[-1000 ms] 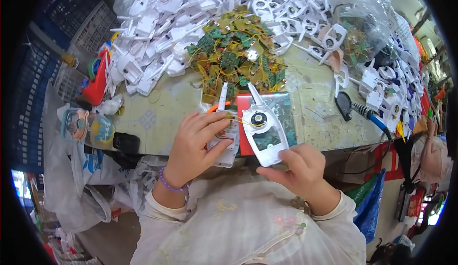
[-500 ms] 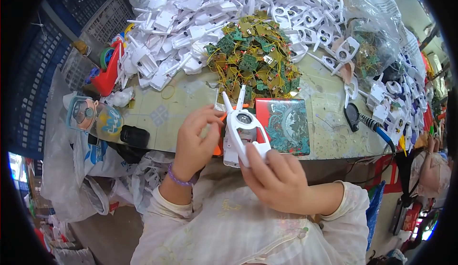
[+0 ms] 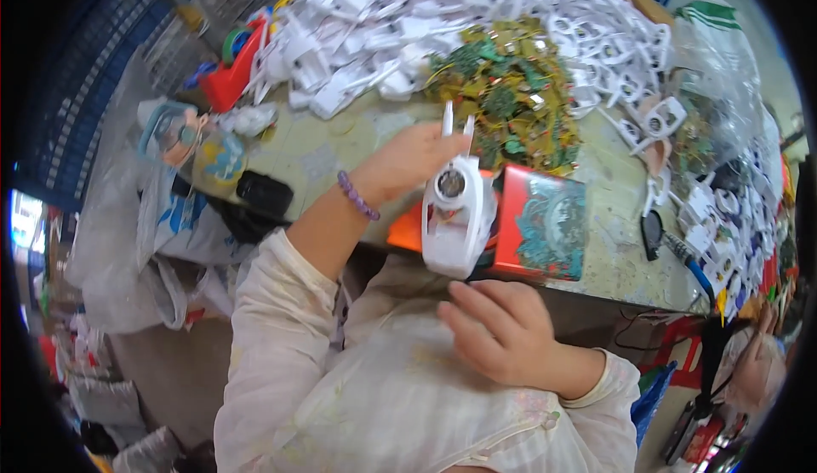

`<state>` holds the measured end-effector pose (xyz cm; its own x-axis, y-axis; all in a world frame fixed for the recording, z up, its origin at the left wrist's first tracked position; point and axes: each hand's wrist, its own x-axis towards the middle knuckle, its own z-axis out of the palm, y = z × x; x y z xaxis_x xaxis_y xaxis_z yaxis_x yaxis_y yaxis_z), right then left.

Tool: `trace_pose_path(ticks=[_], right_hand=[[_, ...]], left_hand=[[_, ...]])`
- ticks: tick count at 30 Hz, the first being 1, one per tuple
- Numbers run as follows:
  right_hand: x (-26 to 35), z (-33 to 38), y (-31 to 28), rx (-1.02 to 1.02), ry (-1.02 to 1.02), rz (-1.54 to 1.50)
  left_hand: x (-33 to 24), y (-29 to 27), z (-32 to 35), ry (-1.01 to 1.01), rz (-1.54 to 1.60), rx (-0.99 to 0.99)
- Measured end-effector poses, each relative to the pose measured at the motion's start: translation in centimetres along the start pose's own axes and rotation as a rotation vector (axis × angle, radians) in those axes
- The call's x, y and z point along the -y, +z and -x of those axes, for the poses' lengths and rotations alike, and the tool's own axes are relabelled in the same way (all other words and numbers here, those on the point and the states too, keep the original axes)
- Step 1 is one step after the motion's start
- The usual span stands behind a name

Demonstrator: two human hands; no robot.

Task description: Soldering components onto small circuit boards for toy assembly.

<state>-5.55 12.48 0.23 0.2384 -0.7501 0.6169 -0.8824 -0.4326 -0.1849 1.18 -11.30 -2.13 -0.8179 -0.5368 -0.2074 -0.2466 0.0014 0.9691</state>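
Operator: Change since the prior frame?

Technician: Previously both hands met on the white plastic housing (image 3: 455, 217) close to the body. The left hand (image 3: 408, 162) then carried it forward and alone gripped its upper part, fingers closed around it. The right hand (image 3: 502, 328) had released; it lay separate below the housing, fingers loosely curled and holding nothing.

Operator: Location and orientation?

Technician: The housing was held above the near edge of the bench (image 3: 613, 252), in front of a red box with a teal picture (image 3: 540, 226). Its long axis ran near-vertical in the view. Two thin prongs pointed away from the person, toward the pile of green circuit boards (image 3: 511, 90); the rounded broad end pointed back toward the right hand. A round opening faced the camera.
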Motion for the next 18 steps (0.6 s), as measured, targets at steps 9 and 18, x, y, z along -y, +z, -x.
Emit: trace_pose_path(ticks=[9, 18], right_hand=[[-2.9, 3.5, -2.3, -0.086, 0.085, -0.029], [-3.0, 3.1, -1.7, -0.046, 0.141, -0.039]], left_hand=[[1.7, -15.0, 15.7, -0.157, -0.186, -0.198], [7.8, -9.9, 19.6, -0.255, -0.358, -0.611]])
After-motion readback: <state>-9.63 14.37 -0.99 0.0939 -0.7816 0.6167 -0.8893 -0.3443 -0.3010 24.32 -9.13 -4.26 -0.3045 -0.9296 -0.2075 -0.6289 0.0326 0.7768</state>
